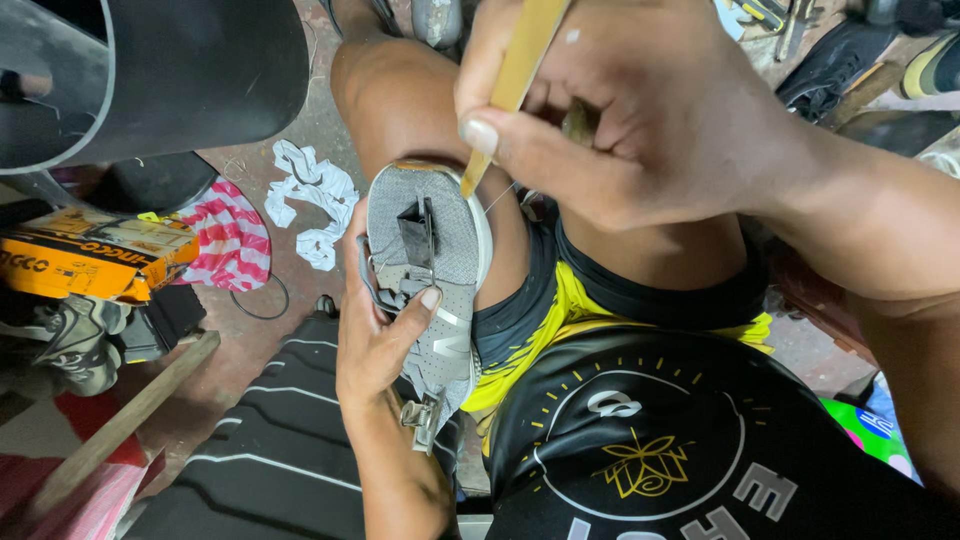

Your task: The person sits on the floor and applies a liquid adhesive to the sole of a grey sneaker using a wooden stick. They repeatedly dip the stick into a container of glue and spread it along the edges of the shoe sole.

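Workshop floor, stained concrete, littered; seen from above over seated person's lap.

Grey shoe (440, 260): centre of scene, propped against bare thigh, opening and tongue turned up, pale sole rim at far edge, dark straps hanging loose inside.
Left hand (375, 340): clamped round shoe's near-left side, thumb pressed on grey upper, fingers hidden behind.
Right hand (610, 120): far centre, closed on yellowish stick-like tool (510, 85), thumb flat along shaft; tool tip touching shoe's far rim by sole edge. Thin thread running from that spot, barely visible.
Metal buckle (420, 412): dangling at shoe's near end, beside left wrist.

Surroundings, outward: black and yellow shorts (540, 320) and black printed shirt (650, 450), near right. Black ribbed rubber sheet (270, 440), near left. White crumpled rag (315, 195) on floor, left of shoe. Pink striped cloth (235, 240) further left, just beside orange carton (90, 255). Wooden handle (120, 425), slanting, near left. Large black drum (150, 70), far left. Dark shoes (860, 60), far right.
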